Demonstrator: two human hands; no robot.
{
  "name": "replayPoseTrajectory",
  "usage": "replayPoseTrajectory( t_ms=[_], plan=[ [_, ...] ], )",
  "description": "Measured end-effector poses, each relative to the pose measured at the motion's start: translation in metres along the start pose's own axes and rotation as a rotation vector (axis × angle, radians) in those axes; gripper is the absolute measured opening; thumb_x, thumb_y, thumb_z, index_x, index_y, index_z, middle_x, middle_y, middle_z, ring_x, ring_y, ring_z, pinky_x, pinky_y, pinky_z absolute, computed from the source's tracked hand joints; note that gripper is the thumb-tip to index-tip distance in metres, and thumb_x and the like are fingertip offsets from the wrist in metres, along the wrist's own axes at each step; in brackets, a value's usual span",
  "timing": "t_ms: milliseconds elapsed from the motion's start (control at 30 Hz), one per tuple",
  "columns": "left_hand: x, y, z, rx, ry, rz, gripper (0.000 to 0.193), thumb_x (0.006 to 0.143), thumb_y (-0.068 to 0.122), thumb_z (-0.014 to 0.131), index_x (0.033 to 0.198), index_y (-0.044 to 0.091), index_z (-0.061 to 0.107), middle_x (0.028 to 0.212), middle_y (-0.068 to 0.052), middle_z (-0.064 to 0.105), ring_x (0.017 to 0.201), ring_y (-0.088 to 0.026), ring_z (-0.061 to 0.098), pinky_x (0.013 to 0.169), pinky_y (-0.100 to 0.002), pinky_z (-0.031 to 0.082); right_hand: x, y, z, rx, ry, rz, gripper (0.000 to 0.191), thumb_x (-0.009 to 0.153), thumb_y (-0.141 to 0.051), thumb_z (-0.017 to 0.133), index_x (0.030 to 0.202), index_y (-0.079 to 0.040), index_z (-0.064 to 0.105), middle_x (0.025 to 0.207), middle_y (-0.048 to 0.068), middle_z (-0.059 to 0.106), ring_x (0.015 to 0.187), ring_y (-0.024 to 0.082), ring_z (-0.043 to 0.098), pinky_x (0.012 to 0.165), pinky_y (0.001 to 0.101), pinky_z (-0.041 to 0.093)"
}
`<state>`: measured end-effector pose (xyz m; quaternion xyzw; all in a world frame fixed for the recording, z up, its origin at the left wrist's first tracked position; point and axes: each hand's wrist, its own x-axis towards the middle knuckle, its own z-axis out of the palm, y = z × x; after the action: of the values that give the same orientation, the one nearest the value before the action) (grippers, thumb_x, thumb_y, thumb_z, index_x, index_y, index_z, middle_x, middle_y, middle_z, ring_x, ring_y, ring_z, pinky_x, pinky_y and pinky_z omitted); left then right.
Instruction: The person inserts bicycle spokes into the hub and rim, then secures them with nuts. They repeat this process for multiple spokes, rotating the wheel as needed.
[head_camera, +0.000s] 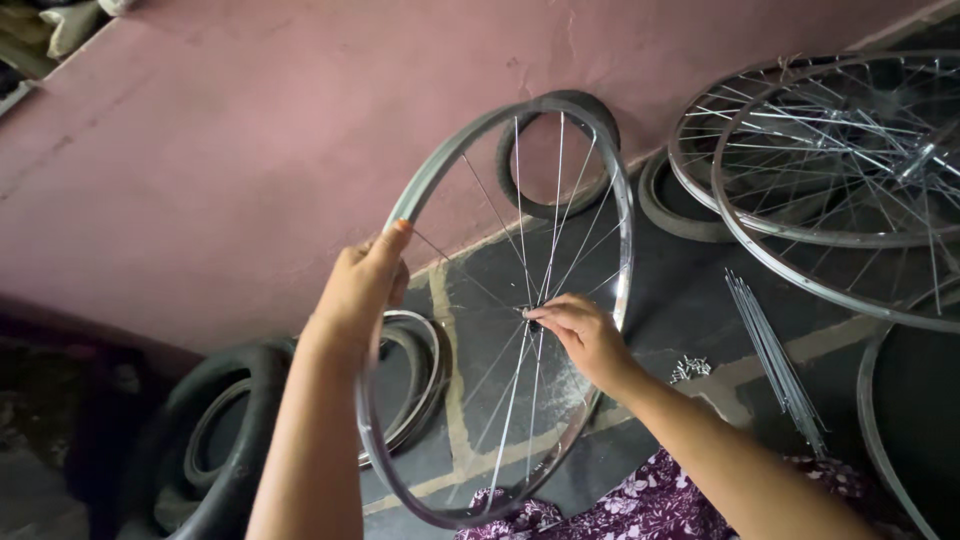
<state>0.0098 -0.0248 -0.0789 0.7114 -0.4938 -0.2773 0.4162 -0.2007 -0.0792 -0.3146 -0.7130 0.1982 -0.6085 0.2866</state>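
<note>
Soft daylight falls evenly over my work, brightest on the pink wall (250, 130). The lower left corner sinks into dark shadow. Glare streaks the rim (420, 190); edges look stretched.

Both forearms are bare from elbow to wrist, with no sleeves, watch, bangles or rings in sight. The left hand (362, 285) and right hand (585, 335) are ungloved, with short nails. Low in the frame lies purple clothing (650, 505) printed with small white and pink flowers.
</note>
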Motion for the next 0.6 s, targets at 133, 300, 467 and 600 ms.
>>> replayPoseTrajectory(
  t_ms=[133,300,467,600],
  plan=[
    [-0.011,-0.012,0.007,-0.025,-0.054,0.127,0.046,0.099,0.049,0.056,0.080,0.008,0.060,0.064,0.002,0.051,0.059,-0.009,0.043,0.054,-0.028,0.034,0.008,0.011,0.008,-0.095,0.047,0.074,0.015,0.092,0.001,0.067,0.105,-0.004,0.074,0.099,0.008,0.074,0.090,0.021,0.072,0.078,0.0313,0.057],
    [-0.042,-0.016,0.021,-0.136,-0.106,0.102,0.038,0.099,0.042,0.057,0.093,0.007,0.069,0.070,0.002,0.059,0.058,-0.008,0.046,0.052,-0.025,0.037,0.001,0.010,0.006,-0.128,0.032,0.091,0.013,0.092,-0.001,0.069,0.103,-0.004,0.075,0.096,0.007,0.074,0.089,0.022,0.072,0.077,0.0317,0.057],
    [-0.067,-0.024,0.029,-0.312,-0.212,0.117,0.041,0.102,0.039,0.057,0.096,0.000,0.071,0.076,-0.004,0.062,0.067,-0.011,0.054,0.062,-0.026,0.045,-0.010,-0.001,0.002,-0.165,0.047,-0.018,0.010,0.092,-0.002,0.069,0.100,-0.004,0.074,0.095,0.007,0.074,0.089,0.023,0.071,0.077,0.0327,0.056],
    [-0.078,-0.035,0.039,-0.448,-0.232,0.123,0.036,0.098,0.035,0.062,0.101,0.000,0.070,0.093,-0.007,0.070,0.086,-0.013,0.064,0.080,-0.026,0.054,-0.011,-0.006,-0.004,-0.168,0.012,0.001,0.011,0.090,0.000,0.070,0.100,-0.004,0.074,0.093,0.008,0.073,0.087,0.024,0.070,0.076,0.0333,0.055]
  ],
)
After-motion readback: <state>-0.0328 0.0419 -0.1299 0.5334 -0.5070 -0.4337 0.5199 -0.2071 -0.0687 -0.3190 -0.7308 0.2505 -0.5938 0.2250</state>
